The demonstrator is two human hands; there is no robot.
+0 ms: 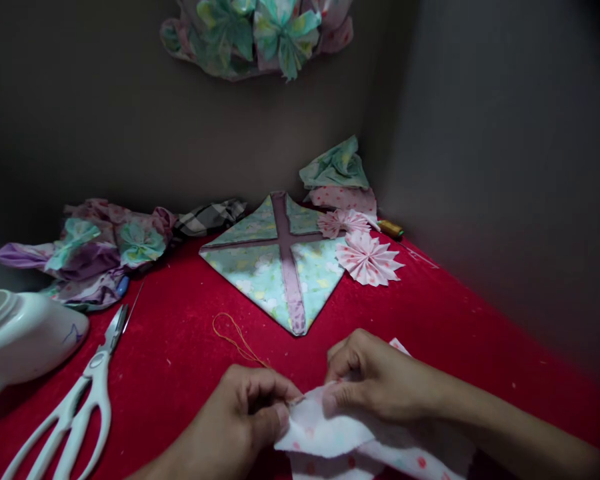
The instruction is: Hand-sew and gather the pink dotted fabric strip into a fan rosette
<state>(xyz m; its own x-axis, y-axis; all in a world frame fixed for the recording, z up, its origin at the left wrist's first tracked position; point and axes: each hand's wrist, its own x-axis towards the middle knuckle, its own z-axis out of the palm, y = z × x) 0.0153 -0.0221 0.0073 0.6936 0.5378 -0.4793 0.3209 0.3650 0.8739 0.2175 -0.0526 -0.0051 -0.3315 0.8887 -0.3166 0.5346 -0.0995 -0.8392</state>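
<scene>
A white fabric piece with red dots [330, 427] lies between my hands near the front of the red cloth. My left hand [250, 407] pinches the fabric's left corner between thumb and fingers. My right hand [370, 380] is closed on its upper edge, thumb on top and fingers curled. An orange thread [233, 337] loops out on the cloth and runs to my left fingertips; I cannot make out whether a needle is there. Just beyond is a green floral fabric square [265, 277] with mauve cross bands. Two pleated pink dotted rosettes [369, 258] rest at its right corner.
White-handled scissors [97, 363] lie at left beside a white iron-like object [35, 333]. Behind them is a heap of gathered fabric [105, 250]. A golden thread spool [391, 230] and folded fabric [337, 167] sit at the back right. A flowered fabric piece [280, 37] hangs on the wall.
</scene>
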